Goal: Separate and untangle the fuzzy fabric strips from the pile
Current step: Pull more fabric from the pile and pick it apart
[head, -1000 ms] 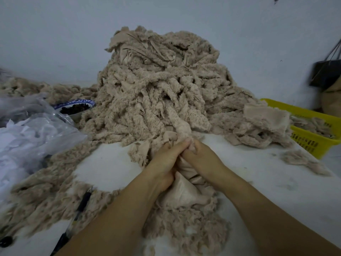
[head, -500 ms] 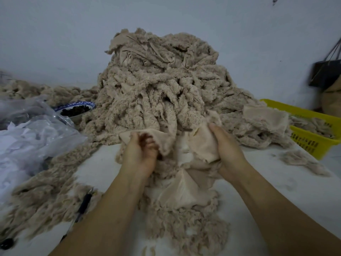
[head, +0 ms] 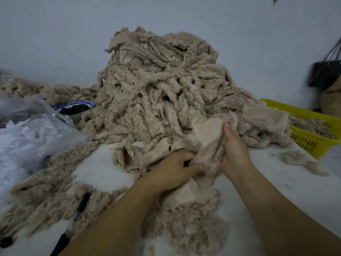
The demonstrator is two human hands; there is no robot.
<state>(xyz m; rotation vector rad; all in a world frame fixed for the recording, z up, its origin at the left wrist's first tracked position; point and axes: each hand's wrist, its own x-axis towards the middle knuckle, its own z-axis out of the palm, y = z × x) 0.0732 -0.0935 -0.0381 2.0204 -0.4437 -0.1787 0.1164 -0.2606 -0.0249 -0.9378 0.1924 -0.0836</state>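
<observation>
Both hands are on one beige fuzzy fabric strip (head: 206, 137), right at the near foot of the big tangled beige pile (head: 156, 85) on the white desk (head: 99, 167). The right hand (head: 235, 148) has its fingers clenched round the upper end, and the left hand (head: 173, 170) pinches lower down. My advice is to anchor with the right and walk the left along the edge, teasing slowly. A yank would likely drag neighbouring strips along.

white table (head: 103, 169) | fabric pile (head: 158, 93) | pen (head: 84, 202) | bowl (head: 73, 104) | plastic bag (head: 36, 137)
</observation>
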